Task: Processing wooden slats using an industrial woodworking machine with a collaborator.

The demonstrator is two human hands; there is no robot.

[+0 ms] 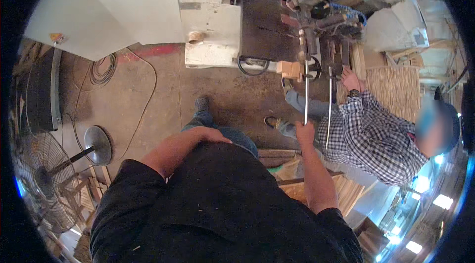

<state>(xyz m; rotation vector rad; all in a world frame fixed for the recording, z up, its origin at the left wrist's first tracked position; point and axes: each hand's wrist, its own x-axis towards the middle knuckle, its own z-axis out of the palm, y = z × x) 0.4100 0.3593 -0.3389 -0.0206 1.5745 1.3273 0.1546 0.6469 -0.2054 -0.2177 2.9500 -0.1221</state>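
The right hand (305, 133) appears curled in a closed grip around the lower end of the near metal rod (306, 97), which runs out from the machine (269, 28) toward the person. A far metal rod (330, 100) lies roughly alongside it, apart, on the co-worker's side. The left hand (216, 135) rests against the front of the body, well away from the machine; its fingers are partly hidden, so I cannot tell how far open its grip is, or whether it holds anything. A wood block (290, 69) sits just beside the near rod at the machine's edge; whether the two touch is unclear. A sideways jerk on the rod could knock that block loose, and a one-handed hold at the end leaves room for the palm to slip. The co-worker's hand (350, 81) is near the machine's metal parts, so any unannounced movement there could pinch fingers; loose sleeve cloth close by might snag as well. On the floor (168, 114), a cable (154, 85) trails to the left of the person's foot (202, 104), and a careless step sideways could catch it.
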